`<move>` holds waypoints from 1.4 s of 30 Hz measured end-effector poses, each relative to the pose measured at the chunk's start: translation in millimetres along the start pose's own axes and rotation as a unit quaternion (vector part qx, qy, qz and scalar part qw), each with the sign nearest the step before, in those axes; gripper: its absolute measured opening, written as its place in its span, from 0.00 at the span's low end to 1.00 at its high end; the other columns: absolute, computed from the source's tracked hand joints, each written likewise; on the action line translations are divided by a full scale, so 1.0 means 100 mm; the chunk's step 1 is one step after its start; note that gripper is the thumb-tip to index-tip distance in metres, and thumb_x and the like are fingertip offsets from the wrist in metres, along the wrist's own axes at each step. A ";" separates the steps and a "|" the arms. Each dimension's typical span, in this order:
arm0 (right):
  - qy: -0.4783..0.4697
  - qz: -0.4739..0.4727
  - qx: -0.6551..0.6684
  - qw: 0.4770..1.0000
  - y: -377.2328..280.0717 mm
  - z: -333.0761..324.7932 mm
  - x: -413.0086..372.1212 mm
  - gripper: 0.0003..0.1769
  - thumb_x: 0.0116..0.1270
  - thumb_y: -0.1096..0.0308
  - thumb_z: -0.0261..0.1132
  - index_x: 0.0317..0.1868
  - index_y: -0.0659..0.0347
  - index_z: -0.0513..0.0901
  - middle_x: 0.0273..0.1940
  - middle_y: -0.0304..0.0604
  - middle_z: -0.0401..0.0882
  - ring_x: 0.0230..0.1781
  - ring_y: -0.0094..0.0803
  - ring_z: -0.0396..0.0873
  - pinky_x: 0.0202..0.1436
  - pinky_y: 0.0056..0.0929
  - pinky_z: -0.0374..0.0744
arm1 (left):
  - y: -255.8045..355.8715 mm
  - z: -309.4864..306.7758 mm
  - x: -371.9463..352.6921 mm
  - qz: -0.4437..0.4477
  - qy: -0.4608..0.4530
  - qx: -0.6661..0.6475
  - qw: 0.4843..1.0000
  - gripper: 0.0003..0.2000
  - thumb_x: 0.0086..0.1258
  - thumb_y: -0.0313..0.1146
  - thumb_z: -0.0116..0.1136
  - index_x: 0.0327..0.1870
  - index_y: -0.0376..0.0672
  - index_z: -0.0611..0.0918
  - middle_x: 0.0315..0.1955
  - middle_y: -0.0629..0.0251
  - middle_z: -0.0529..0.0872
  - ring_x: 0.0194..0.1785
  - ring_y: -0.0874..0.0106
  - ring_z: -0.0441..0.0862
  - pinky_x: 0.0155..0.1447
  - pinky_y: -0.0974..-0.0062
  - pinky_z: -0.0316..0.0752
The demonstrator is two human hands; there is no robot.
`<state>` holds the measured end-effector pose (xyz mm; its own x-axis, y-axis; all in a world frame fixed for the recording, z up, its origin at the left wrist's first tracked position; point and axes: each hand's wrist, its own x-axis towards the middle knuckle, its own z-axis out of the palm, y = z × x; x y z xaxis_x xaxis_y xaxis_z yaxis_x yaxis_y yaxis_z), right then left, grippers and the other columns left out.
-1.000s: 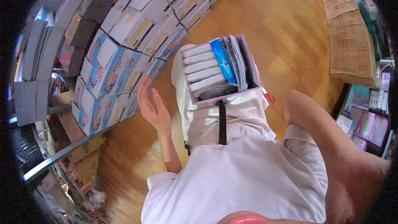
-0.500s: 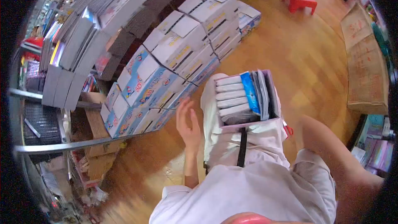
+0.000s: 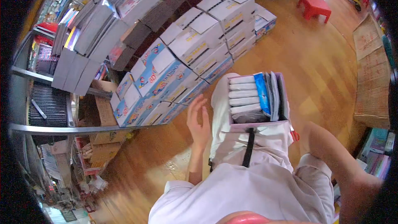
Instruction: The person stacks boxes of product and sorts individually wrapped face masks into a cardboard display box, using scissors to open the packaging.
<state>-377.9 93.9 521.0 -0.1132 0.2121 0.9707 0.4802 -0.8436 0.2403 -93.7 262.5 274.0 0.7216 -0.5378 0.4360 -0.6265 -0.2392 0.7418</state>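
Head view, compared with one second earlier. The left hand (image 3: pixel 198 120) had come away from the blue-printed cartons (image 3: pixel 159 79) and hung just beside the left side of the box (image 3: pixel 259 126), over the wooden floor (image 3: pixel 315 58). Its fingers (image 3: pixel 195 104) were open and loosely spread, holding nothing and touching nothing that we could make out. The carton stacks sat lower and further left in view, and a red stool (image 3: pixel 314 5) had come into view at the top. We judged that the person had moved or turned, with the left hand free of the stacks.

The box stayed in front of the body, above the white cloth (image 3: pixel 228 141) and a black strap (image 3: pixel 248 147). It was lilac, open-topped and upright. Its load looked unchanged: white packs (image 3: pixel 243 97) in a row on the left, one blue pack (image 3: pixel 262 93) on edge, then grey flat sleeves (image 3: pixel 274 95).

Right forearm (image 3: pixel 331 157) reached toward the box's near right corner, by red scissor handles (image 3: pixel 294 136). The right hand was hidden, so we could not tell its grip.
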 end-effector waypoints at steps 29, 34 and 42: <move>0.310 0.110 -0.109 0.938 0.35 0.30 -0.35 0.20 0.73 0.61 0.53 0.63 0.52 0.75 0.59 0.47 0.76 0.62 0.41 0.73 0.61 0.41 0.73 | 0.23 0.36 0.03 0.033 -0.147 -0.053 0.987 0.14 0.72 0.27 0.53 0.57 0.40 0.78 0.61 0.54 0.77 0.67 0.58 0.71 0.70 0.61 0.62; -0.083 0.480 -0.200 0.850 0.41 0.57 -2.35 0.19 0.62 0.69 0.63 0.55 0.55 0.80 0.59 0.52 0.74 0.60 0.47 0.73 0.62 0.42 0.73 | 0.41 0.66 0.20 0.102 -0.216 -0.026 0.971 0.19 0.72 0.32 0.54 0.63 0.41 0.74 0.68 0.53 0.69 0.72 0.55 0.63 0.76 0.50 0.51; -0.354 0.554 -0.170 0.734 0.27 0.93 -2.49 0.15 0.56 0.76 0.67 0.46 0.59 0.85 0.64 0.52 0.69 0.63 0.53 0.68 0.66 0.43 0.69 | 0.29 0.91 0.09 0.134 -0.228 0.110 0.958 0.24 0.73 0.38 0.51 0.66 0.38 0.70 0.70 0.52 0.65 0.74 0.55 0.59 0.76 0.51 0.48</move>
<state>-256.1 64.0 285.5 0.7214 -0.5947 0.3547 -0.3213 -0.7412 -0.5894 -131.8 176.7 252.9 0.3541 -0.8889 0.2906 -0.8542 -0.1810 0.4874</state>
